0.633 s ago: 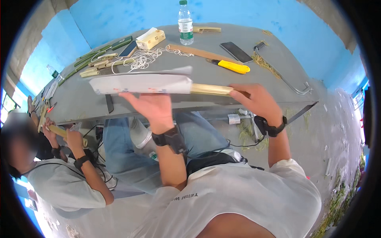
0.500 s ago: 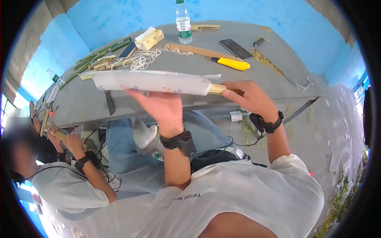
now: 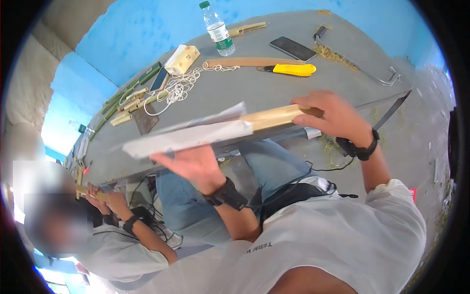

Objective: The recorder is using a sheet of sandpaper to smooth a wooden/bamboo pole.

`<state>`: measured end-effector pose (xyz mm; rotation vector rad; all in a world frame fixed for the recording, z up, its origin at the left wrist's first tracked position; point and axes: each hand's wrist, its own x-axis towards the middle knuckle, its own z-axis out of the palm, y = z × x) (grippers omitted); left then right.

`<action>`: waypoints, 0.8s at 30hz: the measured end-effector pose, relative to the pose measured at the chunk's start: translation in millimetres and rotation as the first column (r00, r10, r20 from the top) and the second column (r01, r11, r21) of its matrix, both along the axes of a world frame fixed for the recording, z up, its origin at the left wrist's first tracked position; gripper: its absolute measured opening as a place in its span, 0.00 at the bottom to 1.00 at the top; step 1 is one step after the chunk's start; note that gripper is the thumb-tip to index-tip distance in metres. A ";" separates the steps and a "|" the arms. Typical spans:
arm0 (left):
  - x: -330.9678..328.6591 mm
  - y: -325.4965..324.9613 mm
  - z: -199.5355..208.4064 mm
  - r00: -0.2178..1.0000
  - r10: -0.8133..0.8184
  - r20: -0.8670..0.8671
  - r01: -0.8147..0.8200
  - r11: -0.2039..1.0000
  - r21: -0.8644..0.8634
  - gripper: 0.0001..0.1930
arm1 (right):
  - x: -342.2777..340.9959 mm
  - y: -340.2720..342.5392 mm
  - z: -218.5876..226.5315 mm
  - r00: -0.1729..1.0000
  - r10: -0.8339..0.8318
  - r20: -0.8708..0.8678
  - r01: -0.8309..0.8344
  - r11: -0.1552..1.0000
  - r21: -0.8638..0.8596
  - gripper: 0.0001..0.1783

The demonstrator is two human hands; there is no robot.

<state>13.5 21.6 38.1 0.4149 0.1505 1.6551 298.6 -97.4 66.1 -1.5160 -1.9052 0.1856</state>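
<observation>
Right hand (image 3: 333,117) closes on one end of a pale bamboo piece (image 3: 274,116), thumb on the near side and fingers over the far side. With twelve o'clock pointing away from the person, the bamboo leaves this hand toward nine o'clock, dipping slightly toward eight. Its other end passes between the folds of a sheet of white paper (image 3: 191,139); how far it reaches inside is hidden.

Left hand (image 3: 196,169) is palm up and wide, thumb pointing out toward ten o'clock, the paper lying across it at twelve o'clock. Its fingers are out of sight behind the paper, and it seems to bear the weight from below rather than pinch. The bare stretch of bamboo lies at two o'clock from this palm, so the right hand is the nearer to it and the left the nearer to the paper.

Bamboo and paper share nearly one long axis, from just short of three o'clock down to just short of nine, held over the near edge of the tabletop (image 3: 274,93). A yellow-handled knife (image 3: 293,70) lies between ten and eleven o'clock from the right hand; tangled white cord (image 3: 183,90) lies near twelve from the left.
</observation>
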 end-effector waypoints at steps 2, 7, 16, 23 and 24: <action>-6.6 1.4 -6.6 0.999 0.044 0.031 -0.044 0.999 0.014 0.37 | -5.1 -7.2 7.2 0.999 -0.029 0.013 0.030 0.998 -0.064 0.25; 22.4 -8.7 -4.9 0.965 -0.232 0.122 0.200 0.952 0.230 0.30 | -8.8 -4.0 -5.8 0.997 -0.075 -0.036 0.073 0.996 -0.058 0.25; 2.2 -1.5 -4.3 0.999 -0.016 0.049 0.014 0.999 0.030 0.31 | 5.6 -0.4 -2.1 0.983 -0.151 0.107 0.153 0.988 -0.002 0.26; -27.7 12.2 -17.5 0.992 -0.108 0.058 0.099 0.984 0.147 0.35 | 22.6 -2.8 -12.2 0.983 -0.178 0.051 0.174 0.982 0.072 0.29; -35.9 13.8 -22.7 0.996 -0.092 -0.018 0.093 0.970 0.225 0.40 | 23.9 -2.7 -13.4 0.983 -0.178 0.051 0.174 0.982 0.068 0.29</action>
